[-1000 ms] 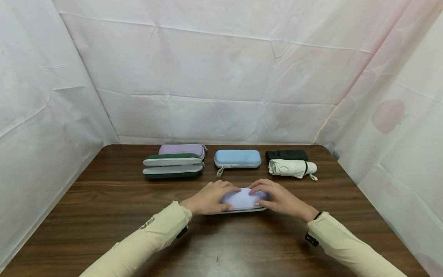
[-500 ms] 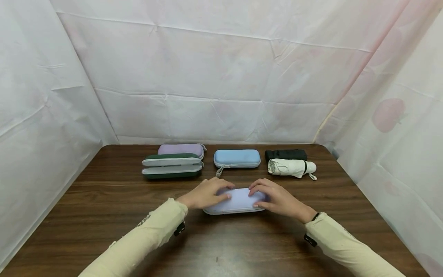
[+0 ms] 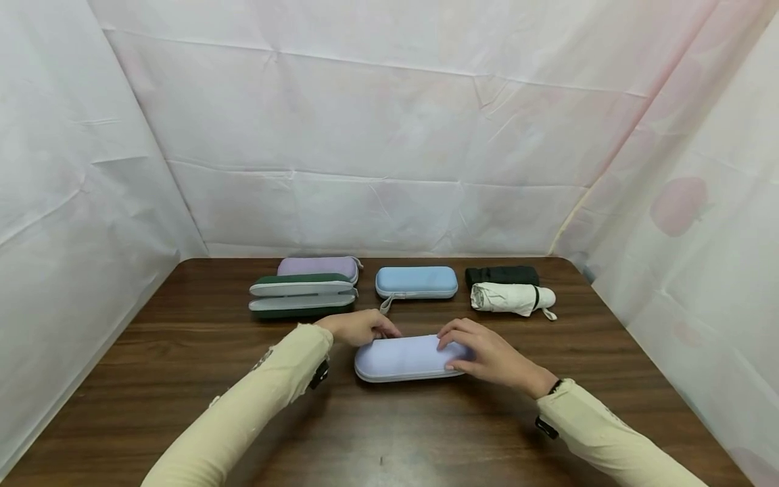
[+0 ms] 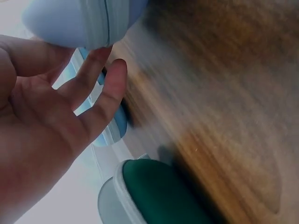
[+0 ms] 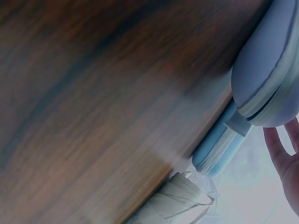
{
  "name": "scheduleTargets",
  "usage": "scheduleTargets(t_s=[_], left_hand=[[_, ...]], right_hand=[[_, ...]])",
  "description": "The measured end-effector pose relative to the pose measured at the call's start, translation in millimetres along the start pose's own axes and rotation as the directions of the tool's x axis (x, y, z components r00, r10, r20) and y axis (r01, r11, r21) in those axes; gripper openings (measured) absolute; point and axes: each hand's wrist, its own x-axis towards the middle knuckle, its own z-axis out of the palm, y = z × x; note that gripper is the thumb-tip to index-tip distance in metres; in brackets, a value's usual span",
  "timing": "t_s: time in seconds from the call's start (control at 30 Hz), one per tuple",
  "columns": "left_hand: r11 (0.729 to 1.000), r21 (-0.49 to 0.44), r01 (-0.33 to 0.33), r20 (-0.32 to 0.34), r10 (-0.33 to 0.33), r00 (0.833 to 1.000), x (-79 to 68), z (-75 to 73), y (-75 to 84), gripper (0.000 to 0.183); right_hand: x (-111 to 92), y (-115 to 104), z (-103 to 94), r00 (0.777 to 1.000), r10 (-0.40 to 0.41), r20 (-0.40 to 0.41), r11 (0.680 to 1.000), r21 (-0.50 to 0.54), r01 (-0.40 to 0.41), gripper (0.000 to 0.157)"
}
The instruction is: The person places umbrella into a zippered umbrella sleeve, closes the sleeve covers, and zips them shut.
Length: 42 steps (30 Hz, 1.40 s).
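Note:
A lavender zippered hard case [image 3: 402, 358] with rounded ends and a pale zipper band lies on the table in front of the person. Over its right end, the right hand [image 3: 489, 355] grips with the thumb at the front side and fingers across the top. The left hand [image 3: 359, 327] reaches behind the case's far left edge, some fingertips hidden in the head view. In the left wrist view its fingers [image 4: 110, 100] are loosely extended, the upper ones right at the lavender shell beside the zipper band.
Behind stand a light-blue case [image 3: 416, 279] with a wrist loop, a purple case [image 3: 316, 266], and a gaping green case [image 3: 301, 308] near the left hand. To the right lie a folded white umbrella [image 3: 508, 297] and a black folded bundle [image 3: 502, 274]. White curtains [image 3: 389, 135] surround the table.
The left hand has slid left off the case's top and round to its far edge, uncovering the left end. The right hand keeps its grip.

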Motion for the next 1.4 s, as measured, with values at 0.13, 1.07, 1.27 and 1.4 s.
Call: scheduleTargets(t_s=[0.13, 1.07, 1.27, 1.4], left_hand=[[0.998, 0.065, -0.022, 0.02, 0.02, 1.0, 0.7, -4.9, -0.1, 0.037], [0.834, 0.549, 0.049, -0.171, 0.054, 0.984, -17.3, 6.9, -15.6, 0.017], [0.667, 0.745, 0.01, -0.204, 0.214, 0.955, -34.0, 15.5, -21.5, 0.012], [0.612, 0.791, 0.017, -0.204, 0.238, 0.949, -44.5, 18.9, -22.3, 0.009]], right_hand=[[0.9, 0.0, 0.1, 1.0, -0.028, -0.007, 0.999, -0.022, 0.027, 0.033], [13.0, -5.6, -9.7, 0.98, 0.003, 0.197, 0.988, -0.149, 0.027, 0.049], [14.8, -5.1, -9.8, 0.979, -0.02, 0.202, 0.985, -0.163, 0.054, 0.048], [12.5, -5.1, -9.1, 0.981, -0.013, 0.194, 0.984, -0.171, 0.047, 0.048]])
